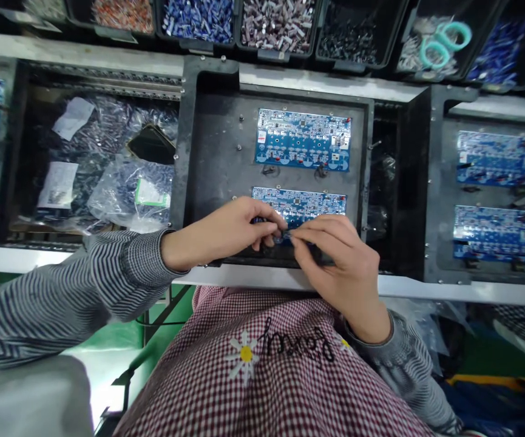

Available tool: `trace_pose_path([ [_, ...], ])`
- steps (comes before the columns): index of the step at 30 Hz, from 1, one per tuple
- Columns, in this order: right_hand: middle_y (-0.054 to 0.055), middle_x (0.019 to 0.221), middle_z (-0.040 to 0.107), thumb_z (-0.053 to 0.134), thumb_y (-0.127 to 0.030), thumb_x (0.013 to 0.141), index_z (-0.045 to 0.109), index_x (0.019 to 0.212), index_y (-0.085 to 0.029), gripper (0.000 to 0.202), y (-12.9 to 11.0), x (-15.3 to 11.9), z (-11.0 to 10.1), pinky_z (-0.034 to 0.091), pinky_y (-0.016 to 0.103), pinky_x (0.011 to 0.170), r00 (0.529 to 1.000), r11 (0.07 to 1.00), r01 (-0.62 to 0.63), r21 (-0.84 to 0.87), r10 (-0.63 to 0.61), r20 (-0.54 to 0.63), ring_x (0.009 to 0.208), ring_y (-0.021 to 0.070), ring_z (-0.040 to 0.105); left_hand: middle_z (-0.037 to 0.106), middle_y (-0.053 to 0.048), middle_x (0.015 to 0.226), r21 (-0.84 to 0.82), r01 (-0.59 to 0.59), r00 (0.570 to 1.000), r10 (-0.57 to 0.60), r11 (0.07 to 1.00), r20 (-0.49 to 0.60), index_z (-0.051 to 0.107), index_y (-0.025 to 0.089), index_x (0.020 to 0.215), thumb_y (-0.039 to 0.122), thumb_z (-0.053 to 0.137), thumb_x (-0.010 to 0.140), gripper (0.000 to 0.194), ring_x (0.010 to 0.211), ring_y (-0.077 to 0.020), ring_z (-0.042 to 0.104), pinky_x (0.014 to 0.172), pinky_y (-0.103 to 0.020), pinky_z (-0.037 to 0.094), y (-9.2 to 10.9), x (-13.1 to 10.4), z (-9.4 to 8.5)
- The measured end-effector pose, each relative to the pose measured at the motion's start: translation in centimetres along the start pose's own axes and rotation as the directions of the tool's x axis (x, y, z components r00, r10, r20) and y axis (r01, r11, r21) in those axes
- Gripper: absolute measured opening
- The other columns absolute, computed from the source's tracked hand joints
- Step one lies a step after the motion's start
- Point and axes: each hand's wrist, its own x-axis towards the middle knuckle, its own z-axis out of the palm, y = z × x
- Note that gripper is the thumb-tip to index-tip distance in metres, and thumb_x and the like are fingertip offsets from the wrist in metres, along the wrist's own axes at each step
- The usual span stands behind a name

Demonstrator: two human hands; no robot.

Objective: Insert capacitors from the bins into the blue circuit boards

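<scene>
Both hands meet over the front edge of the lower blue circuit board (301,197), which lies in a black tray (216,133). My left hand (248,227) has its thumb and index finger pinched together at the board's lower edge; what sits between them is too small to name. My right hand (335,255) comes in from the right, thumb and fingertips closed on something tiny near the left fingertips. The fingers cover part of the board's lower half. Above it in the same tray lies another blue circuit board (303,139), untouched.
Component bins run along the back, with blue parts (198,19), brownish parts (278,24) and teal scissors (444,45). Bagged parts (107,164) lie to the left. On the right, another tray (444,182) holds two boards. A white rail (226,277) edges the front.
</scene>
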Motion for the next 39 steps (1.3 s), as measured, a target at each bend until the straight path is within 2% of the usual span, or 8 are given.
trace_pose_path([
  [2,0.004,0.085,0.066,0.059,-0.012,0.081,0.065,0.089,-0.020,0.013,0.6,-0.3,-0.4,0.051,0.040,0.083,1.000,0.998,-0.024,-0.058,0.025,0.016,0.086,0.0188,0.058,0.066,-0.004,0.073,-0.030,0.000,1.000,0.000,1.000,-0.026,0.070,0.011,0.092,0.015,0.055,0.083,0.018,0.056,-0.0080,0.053,0.055,-0.018,0.043,0.3,0.2,0.2],
  [4,0.005,0.083,0.065,0.057,-0.012,0.082,0.064,0.086,-0.019,0.011,1.1,-0.4,-0.7,0.051,0.040,0.083,0.998,0.996,-0.025,-0.084,0.029,0.048,0.085,0.0191,0.057,0.065,-0.004,0.068,-0.061,0.030,0.999,-0.033,0.998,-0.041,0.071,0.010,0.089,0.017,0.061,0.081,0.015,0.050,-0.0072,0.049,0.050,-0.018,0.039,0.4,0.3,0.4],
  [9,0.005,0.082,0.064,0.055,-0.011,0.083,0.062,0.085,-0.019,0.010,1.7,-0.3,-0.7,0.051,0.039,0.082,0.996,0.998,0.013,-0.065,-0.008,0.084,0.086,0.0194,0.055,0.048,0.002,0.049,-0.085,0.068,0.993,-0.075,0.994,-0.087,0.070,0.011,0.069,0.028,0.070,0.076,0.019,0.044,-0.0044,0.034,0.041,-0.017,0.023,0.5,0.5,0.6],
  [16,0.006,0.083,0.063,0.052,-0.010,0.083,0.061,0.086,-0.019,0.013,2.1,-0.4,-0.7,0.051,0.039,0.080,0.995,0.998,0.027,-0.056,-0.022,0.095,0.087,0.0202,0.055,0.063,-0.004,0.064,-0.028,0.108,0.993,-0.109,0.994,-0.036,0.071,0.011,0.085,0.022,0.062,0.081,0.015,0.046,-0.0067,0.044,0.044,-0.018,0.032,0.9,1.0,0.8],
  [25,0.007,0.085,0.063,0.052,-0.010,0.084,0.063,0.090,-0.018,0.014,2.5,-0.7,-0.6,0.051,0.038,0.083,0.996,0.998,0.065,-0.027,-0.064,0.058,0.087,0.0198,0.053,0.050,0.001,0.049,0.209,0.073,0.994,-0.053,0.975,-0.099,0.072,0.011,0.084,0.022,0.059,0.083,0.017,0.047,-0.0081,0.044,0.047,-0.018,0.032,1.9,2.0,1.5],
  [29,0.007,0.083,0.063,0.050,-0.011,0.085,0.062,0.084,-0.018,0.015,2.5,-0.7,-0.6,0.050,0.040,0.082,0.997,0.999,0.044,-0.027,-0.042,0.061,0.087,0.0205,0.053,0.052,0.000,0.053,0.297,0.068,0.992,-0.032,0.952,-0.125,0.072,0.012,0.084,0.023,0.057,0.084,0.018,0.048,-0.0082,0.043,0.048,-0.018,0.031,2.1,2.3,1.6],
  [35,0.007,0.086,0.064,0.051,-0.012,0.086,0.065,0.090,-0.019,0.017,2.6,-0.7,-0.4,0.051,0.041,0.082,0.995,0.996,0.073,-0.042,-0.070,0.072,0.090,0.0208,0.053,0.049,0.001,0.053,0.288,0.048,0.990,-0.007,0.956,-0.141,0.071,0.013,0.083,0.021,0.055,0.084,0.018,0.051,-0.0082,0.042,0.049,-0.017,0.030,1.8,2.3,1.7],
  [39,0.006,0.089,0.066,0.056,-0.013,0.085,0.065,0.097,-0.020,0.017,2.3,-0.7,-0.9,0.052,0.039,0.082,0.999,0.999,0.037,0.012,-0.037,-0.016,0.088,0.0189,0.056,0.046,0.002,0.053,0.159,0.085,0.995,-0.076,0.984,-0.058,0.068,0.010,0.080,0.021,0.054,0.085,0.018,0.050,-0.0074,0.039,0.047,-0.018,0.028,2.1,2.3,2.2],
])
